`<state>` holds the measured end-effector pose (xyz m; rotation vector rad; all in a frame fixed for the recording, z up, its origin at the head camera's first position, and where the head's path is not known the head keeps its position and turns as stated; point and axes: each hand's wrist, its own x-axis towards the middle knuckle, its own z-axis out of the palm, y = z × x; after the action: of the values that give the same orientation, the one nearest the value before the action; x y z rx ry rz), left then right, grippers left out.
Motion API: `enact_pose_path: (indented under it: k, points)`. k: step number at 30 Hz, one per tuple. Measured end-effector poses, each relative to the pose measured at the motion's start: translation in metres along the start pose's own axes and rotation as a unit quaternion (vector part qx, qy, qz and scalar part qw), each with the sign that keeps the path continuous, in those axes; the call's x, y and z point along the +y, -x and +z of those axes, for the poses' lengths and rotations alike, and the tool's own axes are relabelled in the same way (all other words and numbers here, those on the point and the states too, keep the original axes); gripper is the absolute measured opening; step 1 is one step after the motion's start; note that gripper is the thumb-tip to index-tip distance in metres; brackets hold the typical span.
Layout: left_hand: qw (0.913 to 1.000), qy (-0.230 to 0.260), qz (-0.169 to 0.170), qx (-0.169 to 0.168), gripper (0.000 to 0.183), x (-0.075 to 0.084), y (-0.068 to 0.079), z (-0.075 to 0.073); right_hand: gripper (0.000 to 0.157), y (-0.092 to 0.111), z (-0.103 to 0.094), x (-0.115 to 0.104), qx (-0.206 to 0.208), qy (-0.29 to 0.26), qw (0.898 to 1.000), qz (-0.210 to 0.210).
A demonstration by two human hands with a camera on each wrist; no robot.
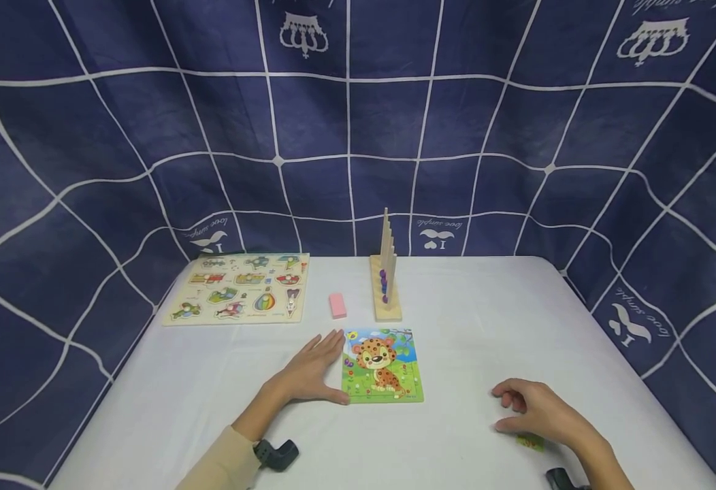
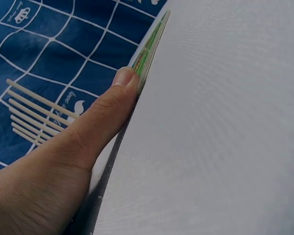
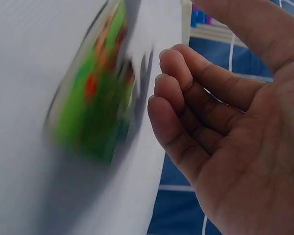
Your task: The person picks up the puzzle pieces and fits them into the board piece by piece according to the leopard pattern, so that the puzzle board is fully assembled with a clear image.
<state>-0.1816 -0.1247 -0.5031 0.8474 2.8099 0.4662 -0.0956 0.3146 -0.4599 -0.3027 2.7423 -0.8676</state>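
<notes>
A square jigsaw board (image 1: 382,365) with a cartoon leopard on green and blue lies in the middle of the table. My left hand (image 1: 312,371) rests at its left side, fingers stretched along the upper left edge. Its thumb touches the lower left corner; the left wrist view shows the thumb (image 2: 105,110) against the board's edge. Over the table's right side, my right hand (image 1: 535,412) has loosely bent fingers with nothing between them. A small green puzzle piece (image 1: 530,442) is beneath that hand, partly covered. In the right wrist view, this piece (image 3: 95,93) is blurred and apart from the fingers.
A wooden peg puzzle with vehicle pictures (image 1: 195,297) lies at the back left. Beside it is a pink block (image 1: 337,305). A wooden stand with upright rods (image 1: 387,309) and a few purple and blue beads stands behind the leopard board. Dark blue curtains (image 1: 388,122) surround the table.
</notes>
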Motion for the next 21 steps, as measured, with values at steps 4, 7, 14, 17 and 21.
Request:
enact_pose_path:
  k: [4, 7, 14, 17, 21]
  points:
    - [1.0, 0.001, 0.002, 0.0, 0.13, 0.0, -0.001, 0.0, 0.056, 0.015, -0.006, 0.014, 0.01, 0.002, 1.0, 0.018]
    - [1.0, -0.001, 0.004, 0.001, 0.13, 0.0, -0.001, -0.001, 0.058, 0.023, -0.009, 0.024, 0.019, 0.014, 0.999, 0.028]
    - [1.0, -0.007, 0.003, 0.002, 0.131, -0.001, -0.002, -0.001, 0.066, 0.031, -0.009, 0.032, 0.02, 0.028, 0.994, 0.1]
    - [1.0, -0.005, 0.002, 0.002, 0.131, -0.001, -0.002, -0.001, 0.069, 0.03, -0.008, 0.031, 0.021, 0.03, 0.993, 0.116]
    - [1.0, -0.005, 0.002, 0.001, 0.13, -0.001, -0.002, 0.0, 0.069, 0.03, -0.006, 0.03, 0.028, 0.03, 0.993, 0.112]
